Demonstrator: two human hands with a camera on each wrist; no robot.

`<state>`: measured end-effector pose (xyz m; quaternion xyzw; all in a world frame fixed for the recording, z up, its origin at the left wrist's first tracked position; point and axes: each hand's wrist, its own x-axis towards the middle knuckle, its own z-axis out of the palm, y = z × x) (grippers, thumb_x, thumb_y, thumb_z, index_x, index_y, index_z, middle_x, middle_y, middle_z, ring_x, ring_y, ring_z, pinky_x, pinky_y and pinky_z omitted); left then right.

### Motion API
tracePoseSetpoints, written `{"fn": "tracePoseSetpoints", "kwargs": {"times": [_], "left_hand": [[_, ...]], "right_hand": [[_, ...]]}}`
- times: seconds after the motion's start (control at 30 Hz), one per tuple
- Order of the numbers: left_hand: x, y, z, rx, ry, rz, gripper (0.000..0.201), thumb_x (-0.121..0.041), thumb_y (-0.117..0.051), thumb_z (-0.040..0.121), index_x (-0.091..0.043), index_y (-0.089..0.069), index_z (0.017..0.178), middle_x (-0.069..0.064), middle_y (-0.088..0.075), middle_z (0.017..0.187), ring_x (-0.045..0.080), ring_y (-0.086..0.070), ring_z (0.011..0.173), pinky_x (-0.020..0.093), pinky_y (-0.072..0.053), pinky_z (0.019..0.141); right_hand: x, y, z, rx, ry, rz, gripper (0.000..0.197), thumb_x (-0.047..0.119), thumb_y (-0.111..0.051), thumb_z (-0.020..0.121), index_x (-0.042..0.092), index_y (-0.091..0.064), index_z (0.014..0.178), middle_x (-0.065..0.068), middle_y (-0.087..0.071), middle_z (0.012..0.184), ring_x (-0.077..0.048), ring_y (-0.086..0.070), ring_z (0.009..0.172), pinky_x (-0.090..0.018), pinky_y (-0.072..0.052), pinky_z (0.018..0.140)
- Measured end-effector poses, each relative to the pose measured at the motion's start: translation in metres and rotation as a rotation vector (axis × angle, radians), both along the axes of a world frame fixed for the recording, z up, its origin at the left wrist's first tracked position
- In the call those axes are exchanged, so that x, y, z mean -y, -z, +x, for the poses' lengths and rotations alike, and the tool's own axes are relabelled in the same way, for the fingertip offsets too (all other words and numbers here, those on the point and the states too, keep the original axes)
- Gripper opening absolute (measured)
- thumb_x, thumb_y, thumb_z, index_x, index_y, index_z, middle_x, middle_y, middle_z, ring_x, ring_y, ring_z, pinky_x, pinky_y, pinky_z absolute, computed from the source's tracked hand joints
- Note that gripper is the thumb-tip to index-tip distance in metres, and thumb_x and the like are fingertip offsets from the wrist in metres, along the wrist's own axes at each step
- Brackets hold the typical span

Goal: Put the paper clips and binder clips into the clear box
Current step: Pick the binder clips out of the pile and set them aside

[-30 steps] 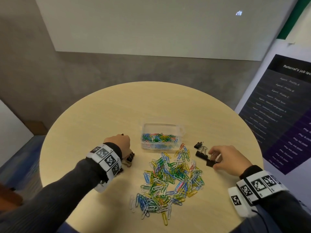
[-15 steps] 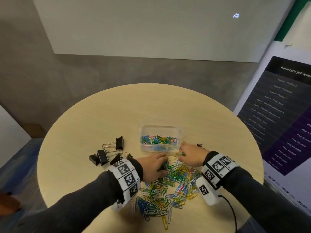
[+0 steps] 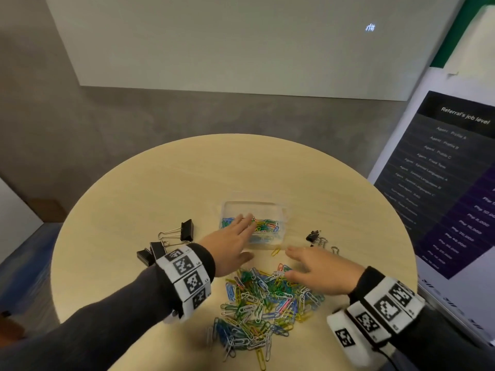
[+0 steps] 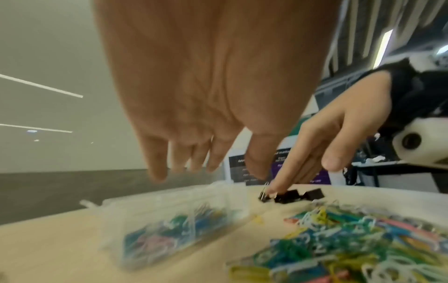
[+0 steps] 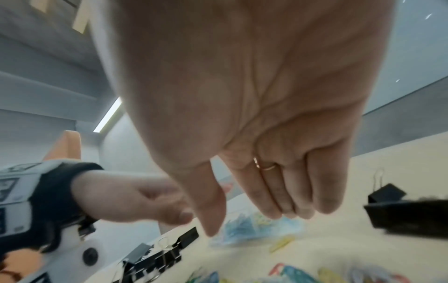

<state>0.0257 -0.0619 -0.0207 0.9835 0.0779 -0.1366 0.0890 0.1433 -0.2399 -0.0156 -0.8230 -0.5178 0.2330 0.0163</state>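
A clear box is seen near the middle of a round table, and a layer of coloured paper clips is already held inside it. The left hand is stretched over the near left part of the box with its fingers straight and loose; nothing is gripped by it. The right hand is spread flat just above the far edge of the loose pile of paper clips, and nothing is held in it either.

The job is judged to be only partly done. The larger share of paper clips is still heaped on the table in front of the box, and one yellow clip is left lying alone just beside the box's near wall. No binder clips can be made out inside the box: a group of large black ones is left at the left of the box, and a few small ones at the right.
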Motion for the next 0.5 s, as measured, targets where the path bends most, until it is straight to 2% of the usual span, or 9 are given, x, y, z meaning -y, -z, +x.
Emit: {"fn": "tracePoseSetpoints", "kwargs": {"times": [0.07,0.13,0.2,0.27,0.3,0.4,0.5], "left_hand": [[-0.002,0.006,0.0,-0.127,-0.026,-0.003,0.075,-0.039,-0.034,0.1,-0.006,0.013,0.15,0.01,0.019,0.158,0.024,0.016,0.147,0.034,0.001,0.12],[0.0,0.011,-0.002,-0.146,-0.021,0.017,0.077,-0.039,-0.034,0.1,-0.005,0.015,0.149,0.012,0.02,0.158,0.025,0.018,0.146,0.033,0.003,0.12],[0.004,0.011,-0.004,-0.135,-0.01,0.027,0.077,-0.037,-0.035,0.1,-0.005,0.015,0.149,0.012,0.019,0.158,0.025,0.017,0.146,0.033,0.003,0.12],[0.005,0.01,-0.006,-0.13,-0.01,0.012,0.077,-0.037,-0.036,0.099,-0.005,0.014,0.149,0.011,0.019,0.158,0.024,0.016,0.147,0.033,0.002,0.12],[0.006,0.01,-0.006,-0.129,-0.012,0.0,0.078,-0.038,-0.037,0.099,-0.006,0.013,0.149,0.01,0.018,0.159,0.024,0.016,0.147,0.033,0.002,0.121],[0.006,0.01,-0.009,-0.114,-0.02,-0.043,0.079,-0.037,-0.04,0.098,-0.008,0.012,0.15,0.008,0.018,0.159,0.022,0.016,0.147,0.033,0.0,0.121],[0.008,0.011,-0.016,-0.091,-0.012,-0.071,0.082,-0.037,-0.044,0.096,-0.011,0.012,0.151,0.005,0.019,0.159,0.019,0.017,0.147,0.031,0.0,0.121]], "right_hand": [[0.0,0.0,0.005,0.001,0.002,0.003,0.059,0.037,-0.044,0.098,0.011,-0.027,0.148,-0.004,-0.03,0.155,-0.018,-0.031,0.141,-0.028,-0.023,0.115],[-0.004,0.001,0.006,0.005,-0.032,-0.029,0.057,0.035,-0.043,0.098,0.013,-0.027,0.148,-0.003,-0.028,0.156,-0.018,-0.029,0.142,-0.029,-0.022,0.116],[-0.012,0.006,0.006,0.006,-0.047,-0.073,0.055,0.035,-0.044,0.097,0.013,-0.031,0.146,-0.006,-0.036,0.152,-0.022,-0.036,0.138,-0.034,-0.029,0.114],[-0.022,0.011,0.004,0.006,-0.032,-0.099,0.051,0.035,-0.046,0.097,0.009,-0.038,0.139,-0.012,-0.047,0.142,-0.028,-0.046,0.129,-0.04,-0.038,0.107],[-0.025,0.013,0.002,0.011,-0.04,-0.11,0.05,0.034,-0.046,0.096,0.007,-0.039,0.138,-0.014,-0.046,0.142,-0.03,-0.046,0.128,-0.04,-0.039,0.106],[-0.025,0.02,-0.011,0.055,-0.129,-0.151,0.06,0.034,-0.045,0.097,0.007,-0.026,0.147,-0.01,-0.019,0.158,-0.027,-0.031,0.141,-0.036,-0.029,0.115],[-0.012,0.024,-0.028,0.041,-0.195,-0.117,0.064,0.036,-0.042,0.097,0.012,-0.016,0.151,-0.005,-0.01,0.161,-0.022,-0.022,0.145,-0.033,-0.021,0.119]]}}
